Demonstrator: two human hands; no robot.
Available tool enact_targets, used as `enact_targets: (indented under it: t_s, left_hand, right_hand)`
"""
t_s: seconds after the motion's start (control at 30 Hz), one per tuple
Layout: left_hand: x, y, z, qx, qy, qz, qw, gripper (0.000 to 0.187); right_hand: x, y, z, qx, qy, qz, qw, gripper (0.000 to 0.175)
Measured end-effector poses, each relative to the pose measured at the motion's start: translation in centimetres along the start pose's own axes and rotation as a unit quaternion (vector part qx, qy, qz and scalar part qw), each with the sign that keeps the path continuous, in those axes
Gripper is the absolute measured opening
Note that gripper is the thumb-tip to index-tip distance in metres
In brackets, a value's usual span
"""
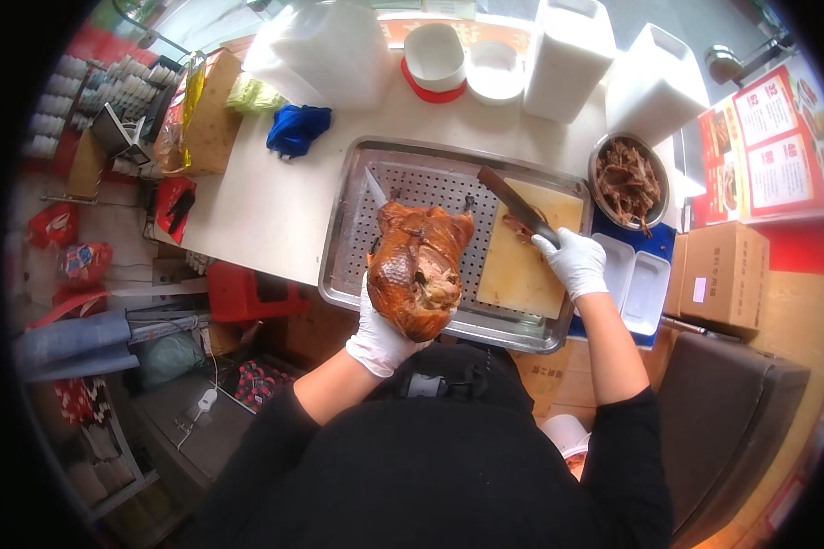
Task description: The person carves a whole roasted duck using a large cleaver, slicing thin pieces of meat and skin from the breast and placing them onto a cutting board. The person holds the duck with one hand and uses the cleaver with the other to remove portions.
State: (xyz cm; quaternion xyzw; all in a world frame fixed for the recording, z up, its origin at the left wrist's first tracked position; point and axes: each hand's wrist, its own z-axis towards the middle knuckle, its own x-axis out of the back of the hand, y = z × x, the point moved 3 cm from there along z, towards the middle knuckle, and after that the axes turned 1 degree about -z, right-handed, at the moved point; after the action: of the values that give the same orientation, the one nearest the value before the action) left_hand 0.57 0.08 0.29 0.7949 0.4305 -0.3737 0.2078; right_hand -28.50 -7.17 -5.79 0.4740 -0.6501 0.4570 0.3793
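My left hand (382,336), in a white glove, holds a browned roast duck (415,267) from below and its left side, over the near left part of a perforated metal tray (446,185). The bird's near end is cut or torn, with pale meat showing. My gloved right hand (574,261) grips the dark handle of a cleaver (511,199), whose narrow blade points up and left above a yellowish cutting board (522,274). Some pieces of meat (520,228) lie on the board under the cleaver. Another pale blade (375,185) rests in the tray's far left part.
A metal bowl of bones and meat scraps (627,180) stands right of the tray, with white foam trays (644,291) nearer me. Tall stacks of white containers (570,62) and white bowls (435,58) line the far side. A blue cloth (298,130) lies at the left.
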Motion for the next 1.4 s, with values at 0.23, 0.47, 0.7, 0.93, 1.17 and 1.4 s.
enact_targets:
  t_s: [0.23,0.47,0.7,0.93,1.17,1.4]
  left_hand:
    - [0.9,0.2,0.6,-0.018,-0.042,-0.007,0.999,0.082]
    - [-0.9,-0.3,-0.1,-0.017,-0.035,-0.032,0.999,0.052]
    - [-0.9,-0.3,0.1,-0.009,-0.035,-0.032,0.999,0.057]
    - [-0.6,-0.3,0.1,0.0,-0.027,-0.027,0.999,0.059]
    - [-0.4,-0.2,0.2,-0.004,-0.056,-0.024,0.998,0.06]
    - [-0.5,-0.4,0.4,-0.006,-0.057,-0.021,0.998,0.057]
  right_hand:
    - [0.4,0.6,-0.6,0.005,0.075,0.036,0.997,0.056]
    - [3.7,-6.6,-5.1,0.029,0.036,0.413,0.909,0.029]
    - [5.5,-13.5,-6.7,0.161,0.107,0.3,0.934,0.025]
    - [5.6,-14.1,-6.6,0.147,0.12,0.301,0.935,0.027]
    - [5.1,-14.1,-6.6,0.152,0.107,0.261,0.947,0.026]
    - [4.9,-14.1,-6.8,0.156,0.108,0.28,0.941,0.028]
